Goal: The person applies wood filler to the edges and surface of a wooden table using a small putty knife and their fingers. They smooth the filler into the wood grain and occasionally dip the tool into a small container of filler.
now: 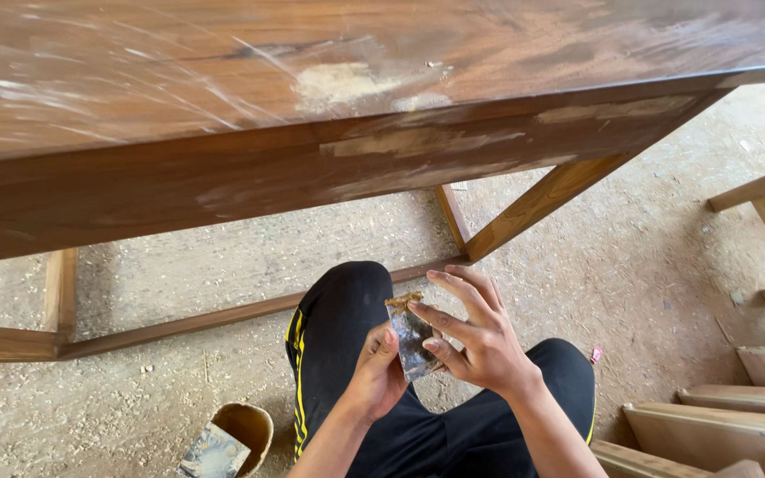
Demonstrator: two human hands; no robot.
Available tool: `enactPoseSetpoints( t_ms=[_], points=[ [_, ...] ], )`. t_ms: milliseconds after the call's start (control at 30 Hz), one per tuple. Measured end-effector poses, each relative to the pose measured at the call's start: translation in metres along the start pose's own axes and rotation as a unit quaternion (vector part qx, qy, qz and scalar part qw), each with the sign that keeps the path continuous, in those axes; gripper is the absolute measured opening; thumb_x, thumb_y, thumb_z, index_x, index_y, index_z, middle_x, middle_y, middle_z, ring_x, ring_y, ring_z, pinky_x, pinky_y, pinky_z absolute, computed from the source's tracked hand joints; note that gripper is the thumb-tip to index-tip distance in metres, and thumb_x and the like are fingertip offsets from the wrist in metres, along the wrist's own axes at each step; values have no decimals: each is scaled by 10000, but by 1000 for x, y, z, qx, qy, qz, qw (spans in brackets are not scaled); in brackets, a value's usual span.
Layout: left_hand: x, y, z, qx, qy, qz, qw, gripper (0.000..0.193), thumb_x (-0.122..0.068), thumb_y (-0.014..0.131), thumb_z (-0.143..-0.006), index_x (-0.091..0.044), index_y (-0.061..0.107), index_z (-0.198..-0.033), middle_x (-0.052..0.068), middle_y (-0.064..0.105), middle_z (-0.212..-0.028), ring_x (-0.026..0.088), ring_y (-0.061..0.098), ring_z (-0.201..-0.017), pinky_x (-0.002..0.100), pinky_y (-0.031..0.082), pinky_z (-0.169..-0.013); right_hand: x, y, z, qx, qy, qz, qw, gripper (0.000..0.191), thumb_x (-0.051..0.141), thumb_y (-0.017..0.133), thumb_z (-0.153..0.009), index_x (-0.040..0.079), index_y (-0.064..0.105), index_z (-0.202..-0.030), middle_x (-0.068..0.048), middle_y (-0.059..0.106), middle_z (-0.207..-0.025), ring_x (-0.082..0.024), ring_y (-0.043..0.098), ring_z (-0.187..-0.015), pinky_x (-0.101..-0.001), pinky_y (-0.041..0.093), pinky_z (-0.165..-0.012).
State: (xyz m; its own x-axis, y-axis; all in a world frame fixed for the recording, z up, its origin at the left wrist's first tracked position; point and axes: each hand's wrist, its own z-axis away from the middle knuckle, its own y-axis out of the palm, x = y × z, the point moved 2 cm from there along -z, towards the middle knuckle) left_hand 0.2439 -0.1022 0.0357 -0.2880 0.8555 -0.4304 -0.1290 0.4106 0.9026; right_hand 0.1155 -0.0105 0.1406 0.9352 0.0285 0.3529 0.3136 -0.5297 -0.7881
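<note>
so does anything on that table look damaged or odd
Yes: the wooden table has pale filler-like patches on its top near the front edge and along the apron, plus whitish scuff streaks, so the dark finish looks uneven there.

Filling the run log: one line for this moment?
left hand: holds scraper blade | right hand: fingertips on blade | wooden table ahead | bowl on floor
</note>
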Motion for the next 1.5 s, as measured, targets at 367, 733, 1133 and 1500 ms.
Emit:
enactPoseSetpoints(
  t_ms=[367, 733, 1133, 1500],
  points=[
    [-10, -10, 5, 28, 32, 19, 999, 659, -526, 692, -949, 38, 574, -1269, 135, 691, -1148, 257, 729, -1007, 425, 628, -899, 6, -6, -21, 9, 7, -133, 991, 331, 340, 706, -879, 110, 776, -1108, -161, 608, -1428, -404, 502, -1406, -540, 421, -1150],
    [-5, -73, -18, 14, 22, 26, 999, 789, -525, 610, -903, 24, 446, -1445, 177, 677, -1090, 348, 739, -952, 471, 644, -795, 18, -63, -122, -315, -123, -84, 937, 178, 234, 707, -930, 68, 714, -996, -136, 725, -1140, -322, 697, -1181, -456, 578, -1048],
    [-23, -63, -25, 0, -28, 8, 1000, 761, -486, 526, -956, 35, 386, -1491, 211, 661, -1119, 379, 725, -1010, 513, 640, -885, 16, -84, -204, -247, -224, 21, 943, 188, 198, 720, -909, 87, 723, -1060, -113, 729, -1152, -261, 710, -1114, -404, 566, -971],
    [-20, -56, -30, -40, -10, 17, 999, 714, -456, 576, -925, 66, 475, -1402, 192, 675, -1023, 336, 751, -900, 490, 679, -777, 42, -88, -205, -177, -197, 92, 960, 252, 304, 784, -841, 216, 755, -1075, -2, 743, -1134, -205, 711, -970, -364, 528, -785]
  ],
)
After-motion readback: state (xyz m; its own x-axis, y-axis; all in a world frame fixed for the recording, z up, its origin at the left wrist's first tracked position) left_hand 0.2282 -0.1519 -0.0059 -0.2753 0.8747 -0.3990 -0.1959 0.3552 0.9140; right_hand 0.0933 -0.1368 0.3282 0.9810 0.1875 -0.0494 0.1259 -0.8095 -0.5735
